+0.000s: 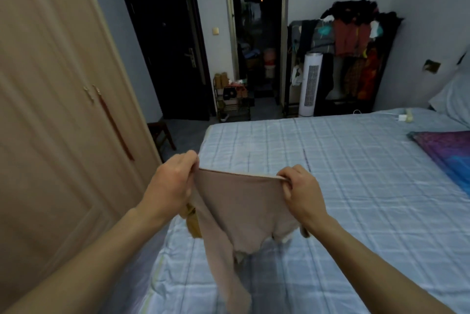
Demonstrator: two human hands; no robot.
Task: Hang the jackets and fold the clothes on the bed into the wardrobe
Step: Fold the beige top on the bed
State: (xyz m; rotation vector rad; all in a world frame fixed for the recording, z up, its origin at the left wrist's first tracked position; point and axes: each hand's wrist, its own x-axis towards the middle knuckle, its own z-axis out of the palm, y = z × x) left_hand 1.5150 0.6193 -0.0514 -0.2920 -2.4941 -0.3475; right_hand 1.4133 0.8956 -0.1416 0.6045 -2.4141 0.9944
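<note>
A pale pink garment (236,209) hangs in the air above the bed (343,161), stretched by its top edge between both hands. My left hand (170,184) pinches its left corner and my right hand (302,191) pinches its right corner. One long part of the garment dangles low toward the near edge of the bed. A small tan-yellow piece of cloth (193,222) shows under my left hand; what holds it is hidden. The beige wardrobe (56,110) stands on the left with its doors closed.
The bed has a light blue checked sheet, a purple and blue blanket (447,153) at the right and a pillow (455,100) at the far right. Beyond stand a clothes rack (353,41), a white tower fan (310,84), a shoe rack (232,100), a dark door (165,41) and a wooden stool (161,135).
</note>
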